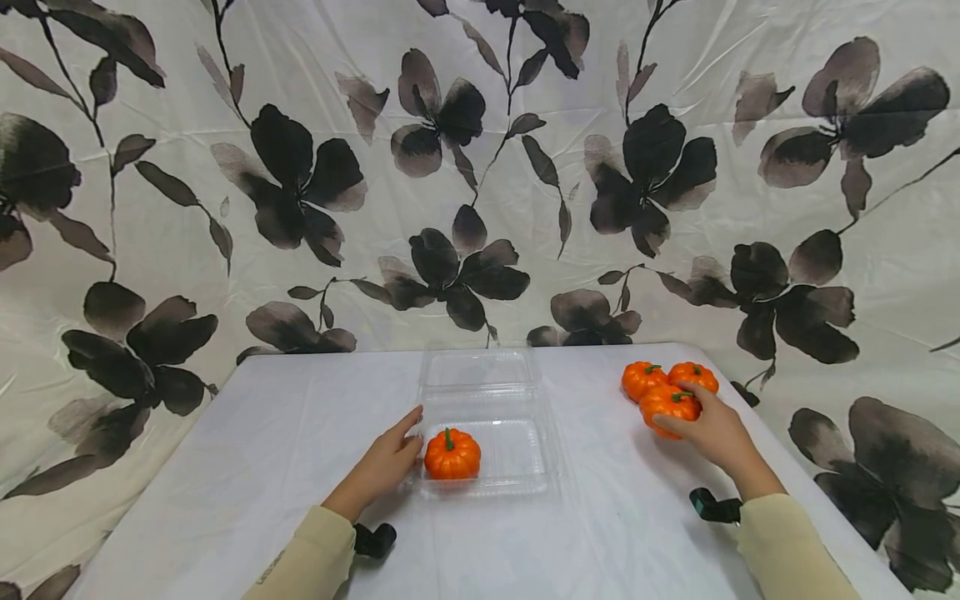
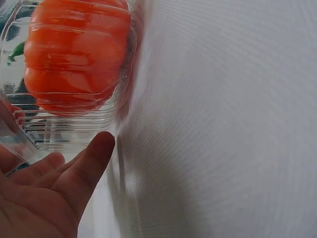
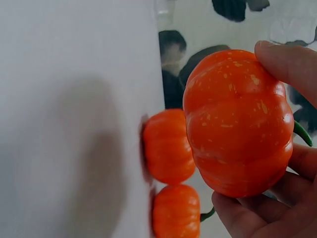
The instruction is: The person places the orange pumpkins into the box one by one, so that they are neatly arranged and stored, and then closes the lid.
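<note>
Two cream sleeves [image 1: 303, 560] extend over the near part of the white counter [image 1: 247, 467]. A black wrist unit [image 1: 375, 542] sits at the left wrist; a matching unit [image 1: 712, 506] sits at the right.

Left grip [image 1: 384, 462]: bare hand, fingers extended and thumb spread, holding nothing. It is positioned just beside the left wall of a clear plastic container [image 1: 517, 454]. Whether the fingertips contact the wall cannot be determined.

The container lies unfolded. Its near tray carries one orange pumpkin [image 1: 452, 456], seated at the near left corner with the green stem upward. In the left wrist view this pumpkin shows through the ribbed transparent wall.

Right grip [image 1: 716, 429]: bare hand at the right side of the counter, spread to the width of a held pumpkin [image 1: 663, 407] and pinching it between thumb and fingers. The right wrist view shows this pumpkin raised off the counter, its speckled underside exposed and its stem toward the palm.

Behind it, a left rear pumpkin [image 1: 641, 379] and a right rear pumpkin [image 1: 692, 374] rest side by side on the counter.

The container lid [image 1: 480, 371] lies flat behind the tray. A pale cloth [image 1: 555, 179] with dark printed flowers forms the background.
</note>
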Available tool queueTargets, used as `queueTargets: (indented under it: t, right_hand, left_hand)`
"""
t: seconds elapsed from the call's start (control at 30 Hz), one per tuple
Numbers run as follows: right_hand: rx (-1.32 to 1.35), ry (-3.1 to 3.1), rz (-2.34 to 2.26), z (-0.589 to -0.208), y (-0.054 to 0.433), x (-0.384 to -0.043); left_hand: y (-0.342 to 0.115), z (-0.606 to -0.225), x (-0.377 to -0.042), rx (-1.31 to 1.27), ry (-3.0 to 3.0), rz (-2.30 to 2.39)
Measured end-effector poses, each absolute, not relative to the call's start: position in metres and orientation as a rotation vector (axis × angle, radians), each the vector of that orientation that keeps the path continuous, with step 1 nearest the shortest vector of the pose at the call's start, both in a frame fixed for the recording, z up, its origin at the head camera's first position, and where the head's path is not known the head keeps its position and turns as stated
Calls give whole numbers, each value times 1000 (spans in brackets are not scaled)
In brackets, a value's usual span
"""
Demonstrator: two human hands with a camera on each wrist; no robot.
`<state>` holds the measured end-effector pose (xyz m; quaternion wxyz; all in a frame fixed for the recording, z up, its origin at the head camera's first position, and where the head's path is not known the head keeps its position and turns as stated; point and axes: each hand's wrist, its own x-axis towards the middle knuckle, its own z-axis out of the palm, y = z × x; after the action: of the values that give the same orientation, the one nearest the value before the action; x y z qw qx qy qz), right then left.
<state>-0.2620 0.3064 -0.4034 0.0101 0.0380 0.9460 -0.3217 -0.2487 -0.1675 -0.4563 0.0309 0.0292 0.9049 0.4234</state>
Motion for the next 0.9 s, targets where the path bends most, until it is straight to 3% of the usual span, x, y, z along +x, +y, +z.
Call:
queueTargets:
  t: [0.9]
  right_hand:
    - [-209, 2941, -1119, -392, 259, -261]
  left_hand:
    - [-167, -455, -248, 96, 2789, 1315]
